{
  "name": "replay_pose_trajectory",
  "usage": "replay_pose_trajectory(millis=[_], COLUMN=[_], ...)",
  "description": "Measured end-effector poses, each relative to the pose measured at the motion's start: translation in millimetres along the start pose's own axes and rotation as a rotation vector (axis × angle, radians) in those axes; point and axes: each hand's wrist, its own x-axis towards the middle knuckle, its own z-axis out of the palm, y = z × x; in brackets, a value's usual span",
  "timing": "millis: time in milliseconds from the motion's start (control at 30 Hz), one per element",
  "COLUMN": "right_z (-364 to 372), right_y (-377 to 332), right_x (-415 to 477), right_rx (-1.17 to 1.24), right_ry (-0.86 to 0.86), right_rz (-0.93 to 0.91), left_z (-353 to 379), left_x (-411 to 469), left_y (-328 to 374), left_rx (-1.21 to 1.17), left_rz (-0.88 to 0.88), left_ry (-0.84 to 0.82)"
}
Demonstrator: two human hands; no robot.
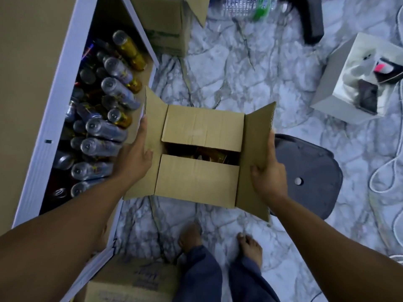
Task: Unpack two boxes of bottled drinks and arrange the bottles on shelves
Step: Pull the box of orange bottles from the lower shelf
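Head | left hand (135,153) grips cardboard box (197,184) left flap | right hand (269,173) grips right flap

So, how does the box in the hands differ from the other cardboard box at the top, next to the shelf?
The held box is gripped by its side flaps by the left hand and right hand; the far box stands on the floor, untouched. The held box shows plain flaps, the far box green print on its side. Both are brown cardboard.
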Motion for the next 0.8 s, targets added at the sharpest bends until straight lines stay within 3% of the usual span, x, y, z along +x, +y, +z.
replay_pose_trajectory(millis=[433,567,667,733,800], right_z=[14.4,14.8,15.1,15.2,15.2], right_y=[14.8,20.6,27.0,30.8,35.0], right_x=[-8.5,-8.7,-8.8,-7.7,-6.9], right_rx=[0.035,0.044,0.053,0.068,0.075], right_ry=[0.013,0.011,0.027,0.036,0.051], right_rz=[-0.002,0.007,0.009,0.005,-0.017], left_z=[19.3,31.1,52.2,72.2,90.9], left_x=[0.1,13.3,21.4,25.1,26.9], left_y=[-34.2,-53.2,-61.6,-56.0,-43.3], left_rx=[-0.043,0.161,0.33,0.193,-0.123], left_rz=[-0.026,-0.143,-0.159,-0.217,-0.248], left_ry=[0.091,0.156,0.111,0.034,-0.07])
